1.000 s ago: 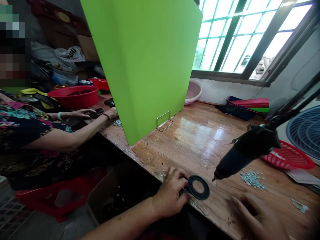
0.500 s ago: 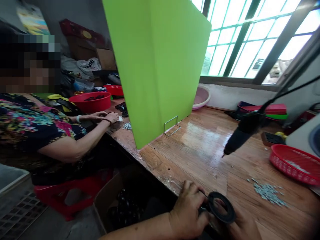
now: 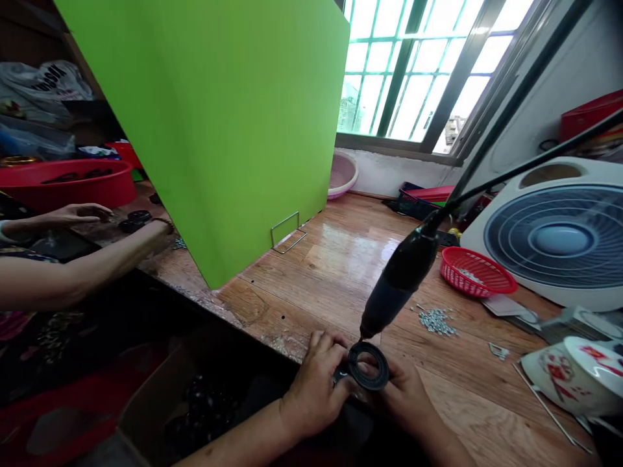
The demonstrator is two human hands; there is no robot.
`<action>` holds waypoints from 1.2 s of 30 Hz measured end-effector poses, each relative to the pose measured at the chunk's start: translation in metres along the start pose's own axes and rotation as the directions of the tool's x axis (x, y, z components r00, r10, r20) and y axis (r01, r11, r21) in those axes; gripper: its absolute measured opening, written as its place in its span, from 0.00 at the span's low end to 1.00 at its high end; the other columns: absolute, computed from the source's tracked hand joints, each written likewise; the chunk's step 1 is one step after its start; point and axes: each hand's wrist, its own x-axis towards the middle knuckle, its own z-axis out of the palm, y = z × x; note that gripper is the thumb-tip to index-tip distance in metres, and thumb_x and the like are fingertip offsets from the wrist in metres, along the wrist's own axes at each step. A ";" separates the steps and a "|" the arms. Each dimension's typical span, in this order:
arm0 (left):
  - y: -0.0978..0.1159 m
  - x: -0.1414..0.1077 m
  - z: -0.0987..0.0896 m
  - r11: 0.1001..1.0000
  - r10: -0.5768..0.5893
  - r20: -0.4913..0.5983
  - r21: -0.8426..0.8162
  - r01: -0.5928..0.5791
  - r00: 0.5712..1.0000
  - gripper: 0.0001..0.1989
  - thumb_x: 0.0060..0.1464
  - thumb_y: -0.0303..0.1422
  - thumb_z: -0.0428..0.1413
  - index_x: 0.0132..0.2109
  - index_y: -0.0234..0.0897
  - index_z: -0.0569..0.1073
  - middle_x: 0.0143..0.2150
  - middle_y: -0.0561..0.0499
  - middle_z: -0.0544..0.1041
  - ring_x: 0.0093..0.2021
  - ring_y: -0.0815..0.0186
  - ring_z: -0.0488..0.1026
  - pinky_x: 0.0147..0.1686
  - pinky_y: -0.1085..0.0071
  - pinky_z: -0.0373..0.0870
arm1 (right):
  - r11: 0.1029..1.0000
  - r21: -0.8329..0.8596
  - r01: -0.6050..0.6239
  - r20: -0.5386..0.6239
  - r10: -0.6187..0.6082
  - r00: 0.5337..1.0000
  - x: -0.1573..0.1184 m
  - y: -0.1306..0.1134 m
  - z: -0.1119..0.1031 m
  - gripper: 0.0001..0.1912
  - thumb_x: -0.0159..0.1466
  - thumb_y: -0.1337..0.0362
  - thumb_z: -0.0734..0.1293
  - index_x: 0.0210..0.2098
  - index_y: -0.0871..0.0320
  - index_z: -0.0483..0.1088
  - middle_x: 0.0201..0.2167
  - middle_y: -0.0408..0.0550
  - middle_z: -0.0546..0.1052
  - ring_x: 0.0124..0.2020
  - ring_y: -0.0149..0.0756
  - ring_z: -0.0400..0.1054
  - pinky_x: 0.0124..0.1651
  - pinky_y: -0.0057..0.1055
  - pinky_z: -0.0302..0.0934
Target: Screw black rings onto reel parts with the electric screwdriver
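both hands (image 3: 360, 389) hold a black ring (image 3: 368, 366) (under the hanging screwdriver (image 3: 399, 282)).

A tall green divider board (image 3: 219, 123) stands on a glossy wooden workbench (image 3: 350, 259) beneath a barred window (image 3: 413, 65). A white fan (image 3: 555, 237), a red mesh basket (image 3: 477, 272), scattered small metal screws (image 3: 437, 320) and a pink basin (image 3: 342, 174) share the surface; a co-worker's arm (image 3: 73, 272) rests beyond the board.

ring (image 3: 368, 365): black
screwdriver (image 3: 400, 280): black, above the ring
divider (image 3: 214, 123): bright green
basket (image 3: 477, 272): red
table (image 3: 341, 259): brown wood grain
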 end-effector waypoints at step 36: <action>0.015 -0.004 -0.013 0.143 -0.672 0.262 -0.872 0.468 0.693 0.14 0.44 0.36 0.67 0.35 0.31 0.76 0.33 0.47 0.78 0.29 0.70 0.72 0.26 0.77 0.67 | 0.933 0.080 0.351 -0.407 -0.291 0.866 0.138 -0.088 -0.043 0.30 0.58 0.49 0.68 0.58 0.49 0.62 0.51 0.49 0.70 0.51 0.42 0.65 0.52 0.42 0.63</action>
